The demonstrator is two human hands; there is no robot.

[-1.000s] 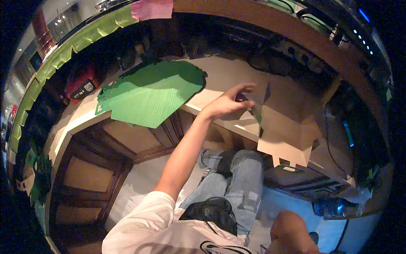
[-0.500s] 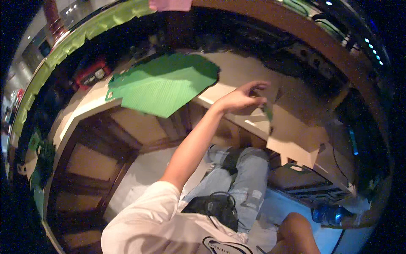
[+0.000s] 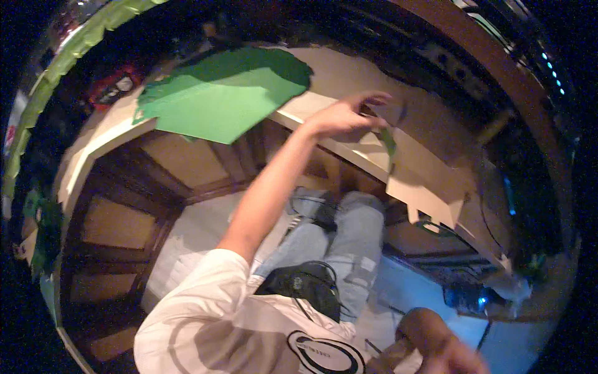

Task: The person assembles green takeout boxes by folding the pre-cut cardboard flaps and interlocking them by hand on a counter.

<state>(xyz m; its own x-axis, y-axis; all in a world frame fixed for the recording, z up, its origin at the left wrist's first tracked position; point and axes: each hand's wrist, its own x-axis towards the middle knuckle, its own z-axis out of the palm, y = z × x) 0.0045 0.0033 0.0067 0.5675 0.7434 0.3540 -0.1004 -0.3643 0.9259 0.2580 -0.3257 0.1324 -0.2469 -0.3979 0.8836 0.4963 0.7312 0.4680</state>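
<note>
Your left hand (image 3: 346, 118) reaches over a pale desk (image 3: 336, 68) at one o'clock, fingers curved, thumb apart from them. The thumb is close to the green edge of a tan card (image 3: 430, 171) at three o'clock; whether they touch is unclear. A green sheet (image 3: 218, 100) overhangs the desk at eleven o'clock, with a red object (image 3: 109, 90) at ten. Your right arm (image 3: 427, 327) is bent at five o'clock, its hand too blurred to make out.
</note>
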